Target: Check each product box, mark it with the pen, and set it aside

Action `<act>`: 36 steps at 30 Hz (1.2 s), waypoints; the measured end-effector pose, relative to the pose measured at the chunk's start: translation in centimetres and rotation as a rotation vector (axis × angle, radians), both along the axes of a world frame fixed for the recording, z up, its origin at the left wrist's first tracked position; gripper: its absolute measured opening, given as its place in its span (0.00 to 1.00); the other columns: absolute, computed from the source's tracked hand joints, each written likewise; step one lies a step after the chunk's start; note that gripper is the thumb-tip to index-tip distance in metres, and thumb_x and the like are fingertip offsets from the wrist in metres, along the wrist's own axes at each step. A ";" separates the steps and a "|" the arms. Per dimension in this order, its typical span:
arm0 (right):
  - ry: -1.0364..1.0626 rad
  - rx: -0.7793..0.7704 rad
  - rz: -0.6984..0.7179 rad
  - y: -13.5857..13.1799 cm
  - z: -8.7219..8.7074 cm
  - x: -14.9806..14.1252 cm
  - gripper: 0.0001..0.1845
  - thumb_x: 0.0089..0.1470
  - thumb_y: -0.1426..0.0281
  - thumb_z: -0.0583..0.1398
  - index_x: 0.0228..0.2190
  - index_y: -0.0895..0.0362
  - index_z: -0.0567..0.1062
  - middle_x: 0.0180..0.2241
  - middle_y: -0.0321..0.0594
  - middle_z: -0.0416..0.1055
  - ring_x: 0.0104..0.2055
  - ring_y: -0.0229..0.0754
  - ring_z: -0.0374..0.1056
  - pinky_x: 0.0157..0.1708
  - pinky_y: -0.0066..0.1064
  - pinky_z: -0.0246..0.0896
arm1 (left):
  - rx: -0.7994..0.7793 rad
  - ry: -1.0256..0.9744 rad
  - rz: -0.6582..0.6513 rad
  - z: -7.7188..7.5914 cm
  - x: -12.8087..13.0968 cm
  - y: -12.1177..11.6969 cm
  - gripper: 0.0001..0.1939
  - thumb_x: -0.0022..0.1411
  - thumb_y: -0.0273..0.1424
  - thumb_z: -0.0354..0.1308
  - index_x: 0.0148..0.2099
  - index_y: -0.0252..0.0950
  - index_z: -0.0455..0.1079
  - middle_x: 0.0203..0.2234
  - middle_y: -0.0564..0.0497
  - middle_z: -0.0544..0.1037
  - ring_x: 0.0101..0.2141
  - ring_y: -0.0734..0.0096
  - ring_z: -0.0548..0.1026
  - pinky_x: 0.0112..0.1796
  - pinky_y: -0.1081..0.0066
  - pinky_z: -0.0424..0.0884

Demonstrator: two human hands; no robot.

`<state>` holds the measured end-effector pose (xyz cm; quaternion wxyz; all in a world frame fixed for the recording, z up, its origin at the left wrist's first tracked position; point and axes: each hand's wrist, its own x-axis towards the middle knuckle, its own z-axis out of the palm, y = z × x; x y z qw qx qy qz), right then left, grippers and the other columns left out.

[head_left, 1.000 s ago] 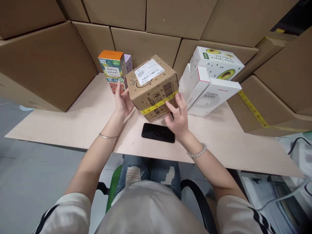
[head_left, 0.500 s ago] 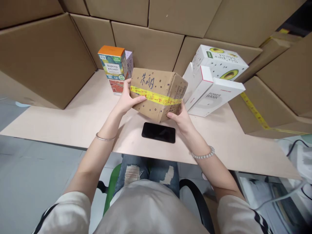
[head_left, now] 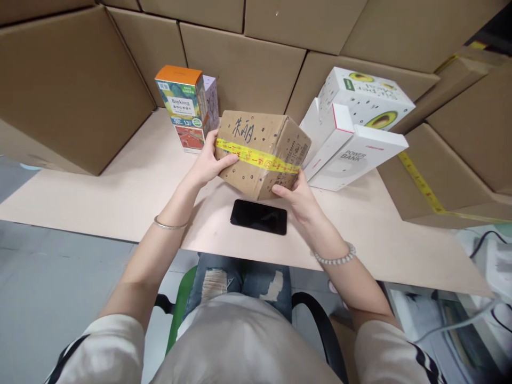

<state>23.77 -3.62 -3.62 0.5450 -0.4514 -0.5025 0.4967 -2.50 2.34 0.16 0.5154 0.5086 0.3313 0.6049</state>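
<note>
A brown cardboard box (head_left: pixel 248 170) with yellow printed tape and blue handwriting is held tilted above the table between both hands. My left hand (head_left: pixel 210 162) grips its left end, thumb lying across the front below the tape. Around the lower right corner closes my right hand (head_left: pixel 296 197), its thumb on the front and its other fingers partly hidden. Just below the box, a black smartphone (head_left: pixel 258 217) lies flat on the pale wooden table (head_left: pixel 148 208).
Behind my left hand stand an orange-topped Binking box (head_left: pixel 181 98) and a lilac box (head_left: pixel 211 96). On the right are a white power bank box (head_left: pixel 356 154), other white boxes and an avocado-print box (head_left: pixel 366 96). Large cartons (head_left: pixel 240 66) wall the back and sides.
The cardboard box has tilted slightly, its right end dipping a little, with both hands still around it. The whole view has shifted slightly.
</note>
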 end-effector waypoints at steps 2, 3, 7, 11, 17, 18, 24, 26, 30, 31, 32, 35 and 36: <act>0.005 -0.004 -0.022 -0.2 -0.2 -0.3 0.61 0.24 0.47 0.84 0.56 0.46 0.65 0.64 0.49 0.75 0.69 0.58 0.73 0.69 0.55 0.72 | 0.001 0.000 -0.006 0.2 -0.1 -0.1 0.45 0.33 0.43 0.90 0.51 0.39 0.74 0.53 0.42 0.78 0.74 0.32 0.60 0.76 0.49 0.57; 0.010 -0.007 -0.031 -0.3 -0.3 -0.5 0.60 0.23 0.48 0.84 0.54 0.46 0.65 0.63 0.49 0.76 0.68 0.58 0.73 0.69 0.55 0.73 | 0.006 0.002 -0.007 0.2 -0.2 -0.2 0.44 0.33 0.41 0.90 0.50 0.39 0.74 0.53 0.42 0.78 0.74 0.31 0.60 0.76 0.48 0.57; -0.007 -0.027 -0.006 -0.4 -0.5 -1.1 0.56 0.24 0.45 0.84 0.51 0.47 0.67 0.61 0.49 0.77 0.67 0.59 0.74 0.69 0.56 0.72 | 0.039 0.036 0.034 0.3 -0.4 0.0 0.43 0.35 0.41 0.90 0.52 0.40 0.75 0.54 0.44 0.78 0.74 0.32 0.61 0.76 0.49 0.57; 0.003 -0.049 0.028 -0.6 0.2 -0.9 0.54 0.32 0.45 0.82 0.54 0.48 0.67 0.65 0.50 0.76 0.68 0.56 0.74 0.71 0.54 0.70 | 0.138 0.086 0.152 0.3 -0.5 0.3 0.40 0.44 0.45 0.87 0.56 0.44 0.76 0.62 0.45 0.74 0.76 0.38 0.56 0.77 0.50 0.54; 0.041 -0.131 0.078 -1.9 1.6 -1.7 0.46 0.39 0.45 0.80 0.54 0.46 0.70 0.65 0.45 0.78 0.68 0.58 0.75 0.65 0.60 0.79 | 0.227 0.145 0.357 1.1 0.1 -1.8 0.15 0.62 0.42 0.78 0.46 0.42 0.82 0.57 0.45 0.75 0.75 0.41 0.58 0.76 0.47 0.57; 0.047 -0.153 0.082 -2.0 1.7 -1.9 0.44 0.40 0.45 0.79 0.53 0.47 0.72 0.63 0.45 0.80 0.65 0.60 0.77 0.61 0.61 0.82 | 0.235 0.156 0.329 1.3 0.3 -2.3 0.14 0.64 0.44 0.76 0.43 0.41 0.82 0.54 0.44 0.77 0.74 0.40 0.61 0.76 0.46 0.57; 0.071 -0.242 0.137 -2.2 2.2 -1.9 0.37 0.48 0.42 0.74 0.51 0.50 0.77 0.47 0.45 0.86 0.51 0.61 0.85 0.52 0.64 0.85 | 0.500 0.368 0.119 0.4 1.3 -3.1 0.46 0.48 0.60 0.81 0.62 0.43 0.76 0.64 0.43 0.75 0.72 0.35 0.65 0.75 0.42 0.55; 0.059 -0.248 0.186 -2.3 2.4 -1.7 0.36 0.50 0.44 0.75 0.52 0.50 0.77 0.46 0.45 0.86 0.50 0.59 0.85 0.52 0.59 0.86 | 0.624 0.478 0.199 -0.8 1.4 -2.1 0.54 0.46 0.62 0.80 0.68 0.47 0.67 0.66 0.42 0.71 0.71 0.36 0.64 0.74 0.39 0.56; 0.068 -0.246 0.254 -2.8 3.1 -1.5 0.35 0.51 0.49 0.76 0.54 0.50 0.75 0.53 0.45 0.84 0.53 0.55 0.84 0.52 0.51 0.87 | 0.799 0.641 0.310 -2.9 1.5 -0.5 0.54 0.54 0.65 0.73 0.73 0.51 0.55 0.66 0.41 0.69 0.68 0.41 0.67 0.68 0.39 0.64; 0.069 -0.253 0.258 -2.9 3.3 -1.5 0.35 0.50 0.50 0.77 0.53 0.50 0.75 0.55 0.45 0.84 0.53 0.54 0.83 0.52 0.50 0.87 | 0.808 0.662 0.319 -3.0 1.5 -0.3 0.53 0.55 0.66 0.71 0.72 0.51 0.55 0.65 0.41 0.69 0.67 0.41 0.68 0.67 0.39 0.65; 0.070 -0.262 0.262 -3.0 3.5 -1.5 0.35 0.49 0.52 0.78 0.53 0.49 0.75 0.56 0.45 0.83 0.54 0.54 0.83 0.52 0.49 0.87 | 0.811 0.677 0.320 -3.0 1.5 -0.1 0.52 0.56 0.67 0.70 0.72 0.51 0.55 0.65 0.41 0.69 0.66 0.41 0.69 0.66 0.39 0.66; 0.072 -0.281 0.297 -3.0 4.1 -0.9 0.38 0.43 0.58 0.80 0.53 0.49 0.74 0.58 0.44 0.82 0.52 0.51 0.83 0.50 0.44 0.86 | 0.810 0.662 0.300 -2.5 1.0 0.4 0.51 0.56 0.66 0.71 0.71 0.52 0.55 0.62 0.42 0.70 0.63 0.42 0.72 0.64 0.40 0.68; 0.059 -0.279 0.316 -2.9 4.3 -0.6 0.39 0.44 0.59 0.79 0.55 0.48 0.73 0.60 0.44 0.80 0.50 0.50 0.83 0.49 0.43 0.86 | 0.805 0.638 0.291 -2.4 0.6 0.6 0.52 0.55 0.66 0.71 0.71 0.53 0.55 0.62 0.42 0.70 0.63 0.42 0.72 0.65 0.41 0.69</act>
